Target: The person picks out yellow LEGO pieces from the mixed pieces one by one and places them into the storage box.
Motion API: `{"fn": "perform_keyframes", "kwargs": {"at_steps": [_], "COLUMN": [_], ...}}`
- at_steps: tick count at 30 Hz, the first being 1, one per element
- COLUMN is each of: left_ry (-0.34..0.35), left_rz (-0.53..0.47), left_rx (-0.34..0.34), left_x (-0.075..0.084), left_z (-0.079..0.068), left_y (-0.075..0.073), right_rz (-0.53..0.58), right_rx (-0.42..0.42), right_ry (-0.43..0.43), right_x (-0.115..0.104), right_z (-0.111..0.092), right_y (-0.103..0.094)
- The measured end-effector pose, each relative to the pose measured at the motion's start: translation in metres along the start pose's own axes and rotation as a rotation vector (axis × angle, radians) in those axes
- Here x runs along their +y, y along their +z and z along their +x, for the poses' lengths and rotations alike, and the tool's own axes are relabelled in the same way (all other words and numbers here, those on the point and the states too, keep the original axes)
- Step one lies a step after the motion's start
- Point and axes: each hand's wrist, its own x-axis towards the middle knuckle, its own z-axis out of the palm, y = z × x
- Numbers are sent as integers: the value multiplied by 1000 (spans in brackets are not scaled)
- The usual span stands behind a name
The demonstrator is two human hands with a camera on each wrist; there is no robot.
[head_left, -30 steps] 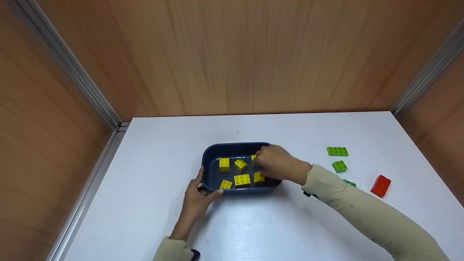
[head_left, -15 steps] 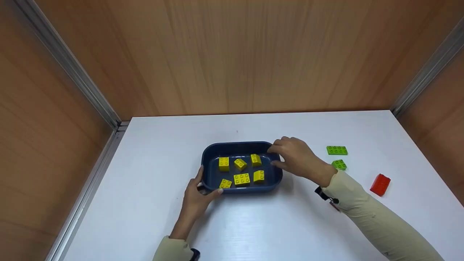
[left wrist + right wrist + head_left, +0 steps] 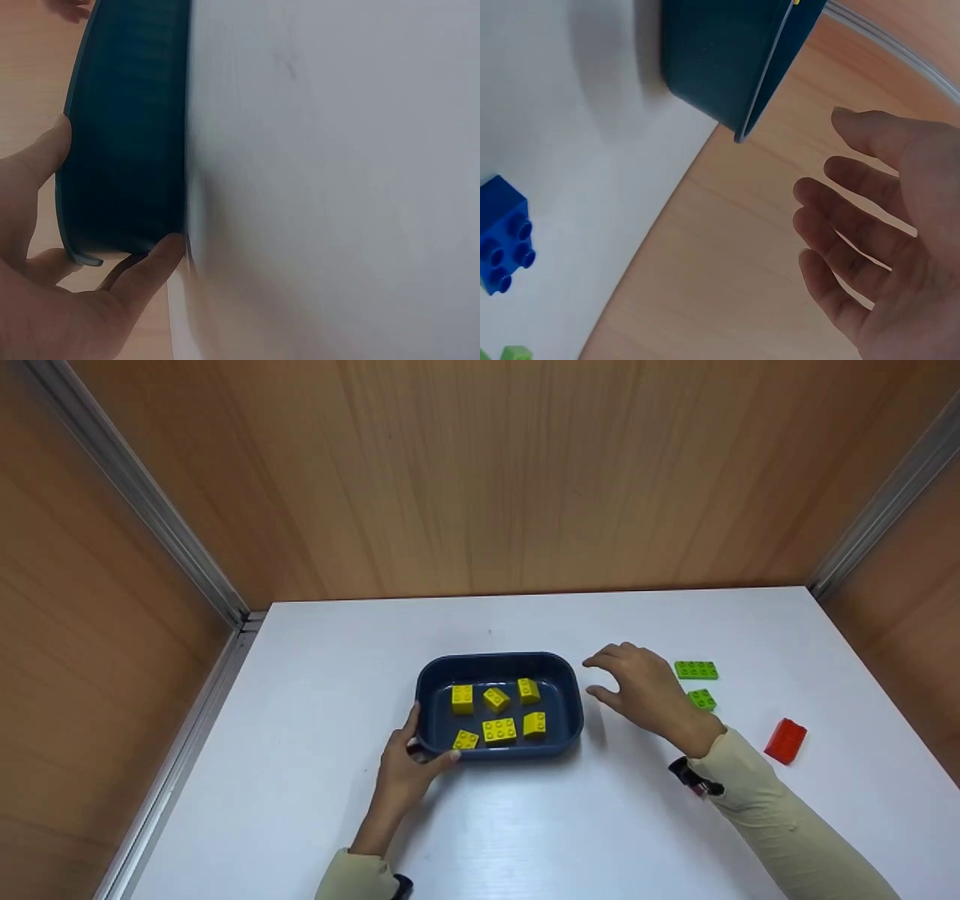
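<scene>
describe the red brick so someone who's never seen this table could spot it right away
Start at the white table and find the dark blue tray of yellow bricks near its middle. Go past the right hand and the two green bricks toward the table's right edge. The red brick lies there alone, the only red piece, nearer the person than the green ones.

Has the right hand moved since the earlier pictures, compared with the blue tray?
Yes. The right hand has left the blue tray and moved to the right, toward the green bricks. It is open and empty.
</scene>
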Motion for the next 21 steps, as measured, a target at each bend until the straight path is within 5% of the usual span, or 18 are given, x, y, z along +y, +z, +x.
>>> {"fn": "perform_keyframes", "kwargs": {"at_steps": [12, 21], "left_ry": [-5, -11], "left_rz": [14, 9], "left_rx": [3, 4], "left_x": [2, 2], "left_z": [1, 0], "left_y": [0, 0], "right_rz": [4, 36], "right_rx": [-18, -186], "right_ry": [105, 174], "right_x": [13, 7], "right_z": [-20, -32], "right_y": [12, 24]}}
